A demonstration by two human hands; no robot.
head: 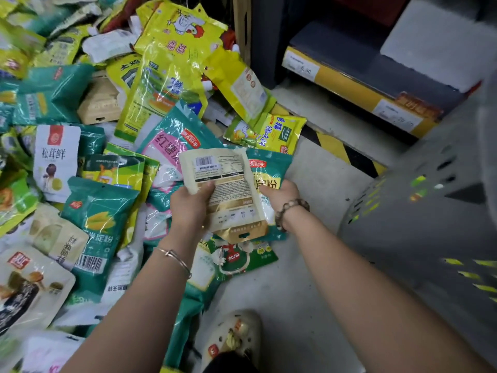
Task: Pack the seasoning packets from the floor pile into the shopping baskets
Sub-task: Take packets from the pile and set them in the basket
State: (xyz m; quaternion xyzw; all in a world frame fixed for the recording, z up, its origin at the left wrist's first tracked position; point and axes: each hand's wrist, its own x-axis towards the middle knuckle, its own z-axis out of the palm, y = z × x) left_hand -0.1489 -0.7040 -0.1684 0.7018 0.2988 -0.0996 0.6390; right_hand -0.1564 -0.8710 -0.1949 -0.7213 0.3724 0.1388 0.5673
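Most green, yellow and teal seasoning packets (pixel 99 219) lie unpacked in the floor pile at left; left hand (pixel 191 208) pinches a cream barcode-backed pouch (pixel 228 184), right hand (pixel 281 193) grips the teal plastic packet (pixel 270 170) behind it, near the grey perforated plastic basket (pixel 416 224) at right, which looks partly filled.

I'm seeing the pale floor (pixel 309 286) carrying a heap of seasoning packets (pixel 88 184) that is sprawling across the left half. A grey basket (pixel 419 227) is sitting at right, and a pale clog (pixel 234 337) is standing at bottom centre.
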